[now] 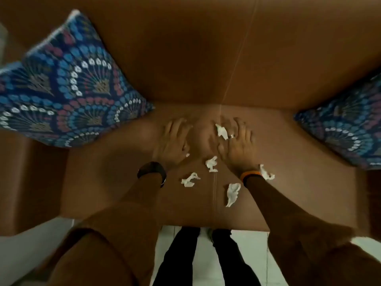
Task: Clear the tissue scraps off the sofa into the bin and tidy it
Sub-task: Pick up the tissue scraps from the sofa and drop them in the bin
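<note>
Both hands flat on sofa seat (115, 178), fingers spread, holding nothing. Left hand (175, 141), right hand (237, 145). Tissue scraps: one (221, 131) at right fingers, four (211, 164) just behind wrists.

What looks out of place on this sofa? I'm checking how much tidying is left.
White tissue scraps litter the brown sofa seat: one by the right hand, four nearer the front edge, a fleck by the left hand. The left cushion sits tilted.
</note>
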The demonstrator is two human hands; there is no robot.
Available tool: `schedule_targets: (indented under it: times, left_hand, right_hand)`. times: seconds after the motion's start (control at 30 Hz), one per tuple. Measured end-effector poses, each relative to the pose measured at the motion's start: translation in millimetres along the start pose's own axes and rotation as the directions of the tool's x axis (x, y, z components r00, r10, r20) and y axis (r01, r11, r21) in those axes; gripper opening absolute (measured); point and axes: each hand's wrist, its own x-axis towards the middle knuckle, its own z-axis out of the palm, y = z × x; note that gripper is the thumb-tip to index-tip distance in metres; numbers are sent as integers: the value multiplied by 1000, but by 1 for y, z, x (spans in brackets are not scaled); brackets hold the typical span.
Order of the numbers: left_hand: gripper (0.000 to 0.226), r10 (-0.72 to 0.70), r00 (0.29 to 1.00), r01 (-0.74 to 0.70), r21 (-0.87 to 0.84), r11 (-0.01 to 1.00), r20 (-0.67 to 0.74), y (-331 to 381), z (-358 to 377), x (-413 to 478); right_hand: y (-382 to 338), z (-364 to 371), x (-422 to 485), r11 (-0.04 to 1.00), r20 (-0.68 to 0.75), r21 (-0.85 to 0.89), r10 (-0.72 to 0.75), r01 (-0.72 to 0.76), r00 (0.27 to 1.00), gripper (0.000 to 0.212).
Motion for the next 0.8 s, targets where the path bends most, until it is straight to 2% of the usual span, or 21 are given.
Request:
schedule_targets:
  times: [0.13, 0.3, 0.43, 0.5, 0.57, 0.63, 0.73, 0.8]
  left_hand:
    - [32, -29, 995, 31, -19, 999, 100, -30, 61, -16]
    - [12, -59, 986, 81, -138, 987, 159, -37, 109, -27]
    - [14, -104, 983, 132, -185, 974, 154, -33, 120, -31]
    - [21, -129, 973, 167, -194, 967, 194, -26, 118, -33]
    - [24, -170, 971, 209, -256, 944, 169, -16, 112, -37]
    - [24, -170, 980, 194, -290, 937, 106, -6, 109, -45]
    - [24, -121, 992, 128, -229, 965, 44, 5, 116, -69]
    - [32, -79, 994, 93, -204, 974, 72, 9, 125, -86]
  right_hand:
    - [12, 70, -1, 999, 74, -29, -12, 14, 997, 36]
    - [20, 124, 3, 995, 67, -86, 56, -50, 996, 20]
    - [22, 133, 2, 997, -27, 63, 43, -41, 999, 23]
    - [21, 126, -4, 992, -23, 116, 51, -48, 998, 24]
    - [21, 113, -18, 985, -6, 156, 72, -70, 997, 24]
    - [21, 103, -37, 979, 23, 193, 63, -66, 998, 23]
    - [28, 96, -52, 969, 13, 243, 47, -48, 999, 12]
    - [35, 103, -40, 981, 31, 183, 55, -60, 998, 24]
